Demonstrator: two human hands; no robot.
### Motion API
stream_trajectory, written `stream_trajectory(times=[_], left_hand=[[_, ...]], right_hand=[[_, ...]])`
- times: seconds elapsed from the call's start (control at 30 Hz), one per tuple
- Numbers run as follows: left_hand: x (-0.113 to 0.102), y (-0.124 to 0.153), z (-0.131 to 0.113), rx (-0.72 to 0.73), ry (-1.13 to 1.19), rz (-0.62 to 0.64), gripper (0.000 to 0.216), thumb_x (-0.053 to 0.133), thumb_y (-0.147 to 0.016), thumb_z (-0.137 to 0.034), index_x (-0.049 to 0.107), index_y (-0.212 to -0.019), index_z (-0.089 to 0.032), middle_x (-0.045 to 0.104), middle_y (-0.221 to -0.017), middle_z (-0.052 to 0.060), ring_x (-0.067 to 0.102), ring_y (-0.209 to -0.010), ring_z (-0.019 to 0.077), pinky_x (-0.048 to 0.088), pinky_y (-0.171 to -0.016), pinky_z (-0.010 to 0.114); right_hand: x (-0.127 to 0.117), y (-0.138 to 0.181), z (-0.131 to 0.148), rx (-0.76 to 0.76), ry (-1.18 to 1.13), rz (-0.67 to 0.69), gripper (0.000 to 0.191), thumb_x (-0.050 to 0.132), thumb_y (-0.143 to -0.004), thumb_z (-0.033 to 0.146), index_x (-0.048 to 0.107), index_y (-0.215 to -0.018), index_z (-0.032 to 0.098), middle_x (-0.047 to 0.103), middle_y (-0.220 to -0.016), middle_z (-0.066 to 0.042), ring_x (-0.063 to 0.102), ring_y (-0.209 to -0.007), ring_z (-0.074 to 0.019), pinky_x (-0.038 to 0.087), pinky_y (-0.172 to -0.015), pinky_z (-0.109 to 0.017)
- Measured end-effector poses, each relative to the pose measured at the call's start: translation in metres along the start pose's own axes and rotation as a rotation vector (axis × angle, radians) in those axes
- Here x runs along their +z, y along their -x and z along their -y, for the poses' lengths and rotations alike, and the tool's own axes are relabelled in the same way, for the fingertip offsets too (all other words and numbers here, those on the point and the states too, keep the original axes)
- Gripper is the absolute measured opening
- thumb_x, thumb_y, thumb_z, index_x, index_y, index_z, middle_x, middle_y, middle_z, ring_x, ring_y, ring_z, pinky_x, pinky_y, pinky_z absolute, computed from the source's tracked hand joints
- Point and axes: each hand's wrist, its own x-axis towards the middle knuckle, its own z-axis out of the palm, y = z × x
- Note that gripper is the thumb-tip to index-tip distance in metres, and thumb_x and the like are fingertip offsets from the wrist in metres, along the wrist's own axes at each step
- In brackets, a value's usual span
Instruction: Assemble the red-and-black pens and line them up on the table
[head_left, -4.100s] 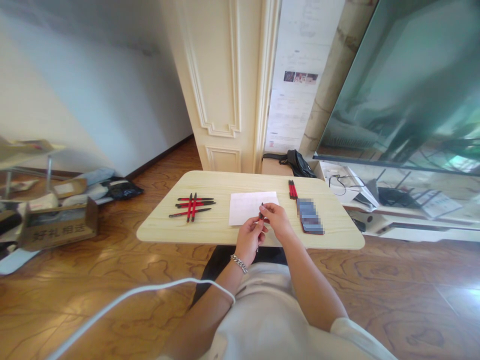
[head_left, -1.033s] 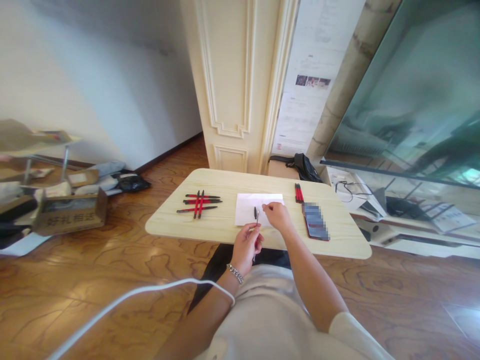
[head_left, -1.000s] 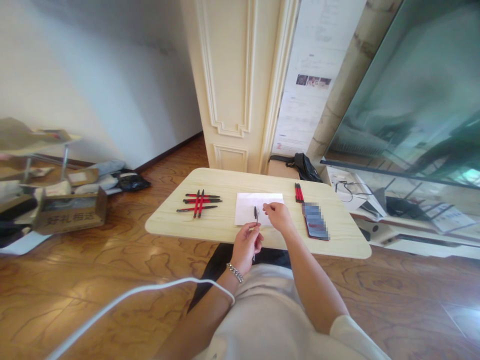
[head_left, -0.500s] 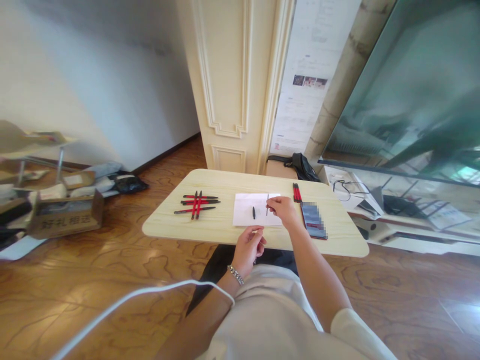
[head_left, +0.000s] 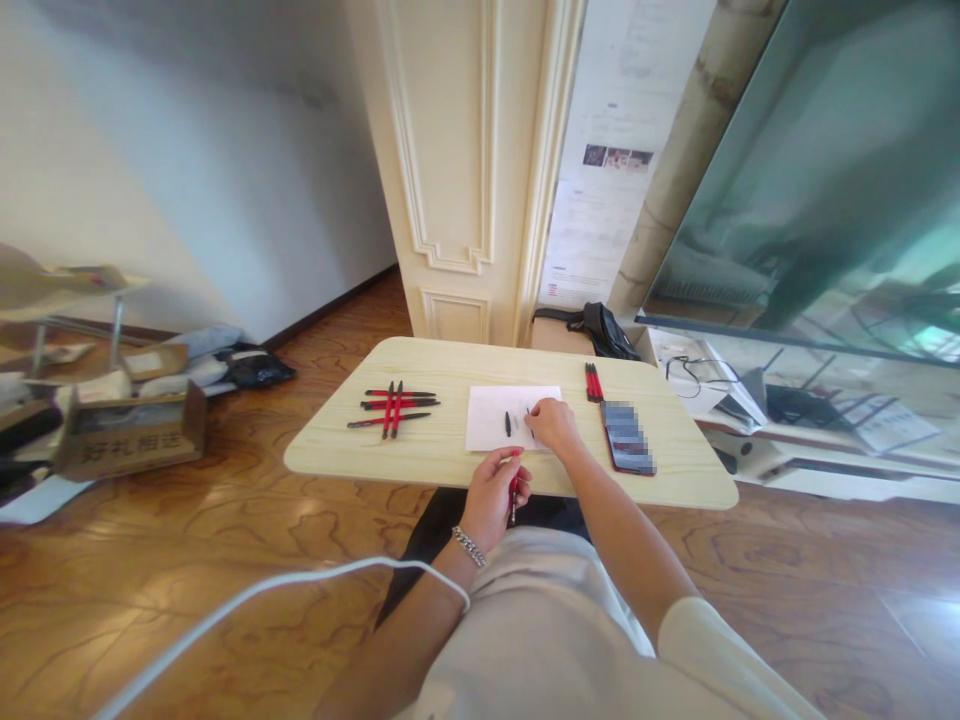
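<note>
My left hand, with a bracelet on its wrist, is closed round a red pen barrel just in front of the table's near edge. My right hand rests on a white sheet of paper, its fingers pinched on a thin pen part too small to name. A small black pen piece lies on the paper just left of that hand. Several red and black pens lie in a loose pile on the left of the light wooden table. More red pens lie at the back right.
A phone lies right of the paper. A white cable crosses my lap. A cardboard box and clutter sit on the floor at left; a black bag and a low glass unit stand behind the table.
My hands have drawn apart: the left dropped below the table edge with the red barrel. A black piece now lies on the paper, and the right hand lowered a thin part there.
</note>
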Motion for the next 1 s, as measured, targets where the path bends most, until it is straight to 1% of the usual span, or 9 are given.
stream_trajectory(times=[0.1,0.17,0.3,0.37,0.43,0.5,0.67,0.87,1.0], left_hand=[[0.001,0.001,-0.004,-0.035,0.008,-0.016,0.04,0.069,-0.073,-0.037,0.055,-0.103,-0.015,0.061,-0.065,0.001,0.057,-0.049,0.0105,0.042,-0.044,0.02],[0.003,0.003,-0.007,-0.056,0.012,-0.02,0.04,0.068,-0.074,-0.035,0.054,-0.106,-0.015,0.062,-0.066,0.002,0.061,-0.052,0.0122,0.047,-0.047,0.022],[0.009,0.006,-0.013,-0.054,0.013,-0.048,0.043,0.066,-0.077,-0.032,0.05,-0.113,-0.016,0.064,-0.067,0.002,0.063,-0.052,0.0133,0.052,-0.049,0.024],[0.013,0.008,-0.014,-0.04,-0.013,-0.073,0.048,0.064,-0.078,-0.033,0.046,-0.119,-0.017,0.065,-0.066,0.002,0.062,-0.05,0.0137,0.051,-0.046,0.024],[0.017,0.01,-0.014,-0.025,-0.054,-0.086,0.052,0.063,-0.079,-0.035,0.043,-0.123,-0.017,0.065,-0.064,0.002,0.061,-0.046,0.0141,0.048,-0.042,0.023],[0.018,0.012,-0.015,-0.007,-0.09,-0.082,0.055,0.061,-0.079,-0.036,0.041,-0.126,-0.016,0.064,-0.062,0.001,0.059,-0.043,0.0138,0.044,-0.037,0.021],[0.017,0.012,-0.016,0.038,-0.135,-0.053,0.061,0.06,-0.078,-0.039,0.039,-0.129,-0.013,0.061,-0.055,-0.001,0.053,-0.037,0.0116,0.033,-0.033,0.017],[0.016,0.012,-0.016,0.03,-0.191,-0.032,0.062,0.059,-0.078,-0.042,0.04,-0.13,-0.014,0.058,-0.052,-0.003,0.049,-0.034,0.011,0.026,-0.032,0.016],[0.017,0.014,-0.017,0.03,-0.228,-0.017,0.063,0.059,-0.077,-0.042,0.04,-0.13,-0.013,0.057,-0.051,-0.003,0.049,-0.034,0.0112,0.027,-0.032,0.017]], right_hand=[[-0.006,0.012,-0.001,0.004,-0.168,-0.083,0.023,0.057,-0.079,0.036,0.07,-0.077,0.018,0.071,-0.08,-0.01,0.063,-0.076,-0.0203,0.042,-0.069,-0.029],[-0.009,0.029,-0.002,-0.007,-0.383,-0.08,0.029,0.053,-0.082,0.042,0.068,-0.076,0.018,0.07,-0.077,-0.007,0.062,-0.069,-0.0165,0.042,-0.065,-0.027],[-0.005,0.072,0.0,0.035,-0.917,0.152,0.033,0.056,-0.079,0.047,0.065,-0.078,0.016,0.065,-0.068,-0.003,0.056,-0.055,-0.0121,0.041,-0.052,-0.023],[-0.001,0.089,0.003,0.054,-1.146,0.271,0.032,0.058,-0.077,0.048,0.063,-0.076,0.016,0.056,-0.056,0.002,0.048,-0.045,-0.0098,0.037,-0.044,-0.023],[0.001,0.099,0.007,0.059,-1.327,0.369,0.033,0.058,-0.078,0.049,0.06,-0.073,0.017,0.045,-0.048,0.006,0.041,-0.037,-0.0086,0.034,-0.039,-0.023],[0.001,0.104,0.01,0.057,-1.446,0.441,0.031,0.058,-0.078,0.048,0.058,-0.072,0.017,0.04,-0.046,0.007,0.04,-0.034,-0.009,0.035,-0.037,-0.024],[-0.003,0.105,0.011,0.025,-1.507,0.535,0.029,0.058,-0.078,0.044,0.057,-0.07,0.017,0.044,-0.044,0.006,0.048,-0.034,-0.0131,0.043,-0.041,-0.028],[-0.006,0.105,0.006,0.008,-1.502,0.567,0.028,0.059,-0.077,0.042,0.061,-0.076,0.014,0.051,-0.047,0.004,0.054,-0.038,-0.0152,0.044,-0.043,-0.028],[-0.01,0.104,0.002,-0.007,-1.479,0.596,0.03,0.059,-0.078,0.044,0.062,-0.078,0.014,0.054,-0.048,0.001,0.056,-0.041,-0.0155,0.044,-0.045,-0.027]])
